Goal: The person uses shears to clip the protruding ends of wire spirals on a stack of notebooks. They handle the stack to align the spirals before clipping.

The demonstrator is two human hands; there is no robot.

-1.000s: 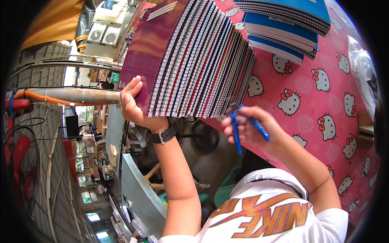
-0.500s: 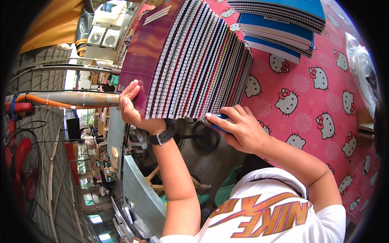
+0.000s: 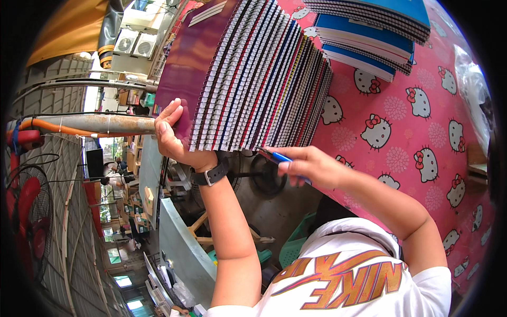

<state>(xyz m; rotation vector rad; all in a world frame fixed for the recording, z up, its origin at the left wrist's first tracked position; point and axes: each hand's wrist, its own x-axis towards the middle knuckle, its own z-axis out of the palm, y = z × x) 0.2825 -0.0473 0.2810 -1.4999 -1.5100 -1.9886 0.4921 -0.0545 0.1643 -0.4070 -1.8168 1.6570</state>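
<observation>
A tall stack of spiral-bound notebooks (image 3: 259, 84) stands on the table's near edge, wire spines facing me and a purple cover (image 3: 185, 63) on its left side. My left hand (image 3: 175, 140), with a dark watch on the wrist, lies against the lower part of that cover, fingers stretched out. In my right hand (image 3: 319, 168) is a pair of blue-handled pliers (image 3: 282, 158). Their small dark jaws reach the lower ends of the spines near the middle of the row; whether they grip a wire is too small to tell.
Blue-covered spiral notebooks (image 3: 364, 37) are piled at the back right on a pink cat-print tablecloth (image 3: 401, 132). Clear plastic (image 3: 472, 90) lies at the far right. A rusty pipe (image 3: 116, 127) and a red fan (image 3: 29, 211) are at left. A green basket (image 3: 296, 243) stands below.
My right hand has turned, so the pliers now point left with more of their handles showing. Their jaws have moved slightly left along the spine ends. My left hand stays on the purple cover.
</observation>
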